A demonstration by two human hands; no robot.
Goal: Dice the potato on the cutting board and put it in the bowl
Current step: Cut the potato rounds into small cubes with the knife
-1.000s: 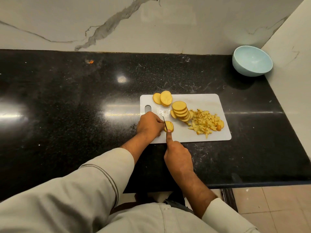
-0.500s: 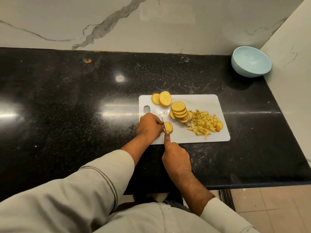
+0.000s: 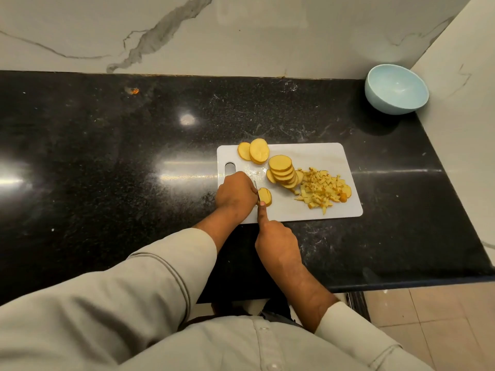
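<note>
On the black counter (image 3: 134, 183) the white cutting board (image 3: 321, 156) carries a potato slice (image 3: 265, 196) steadied by the left hand (image 3: 235, 195), whose fingers should stay tucked while the right hand (image 3: 277, 243), fingers wrapped round the knife (image 3: 255, 186), cuts even strips, the bowl (image 3: 396, 89) waiting far right.

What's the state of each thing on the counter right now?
Light blue round bowl: upright, empty, far right corner.
White plastic cutting board: flat on the black counter.
Yellow potato slice: under the knife, partly cut.
Stack of round potato slices: uncut, leaning.
Two loose potato slices: uncut, at the board's far edge.
Pile of diced potato: on the board.
Left hand: steadies the slice.
Right hand: holds the knife.
</note>
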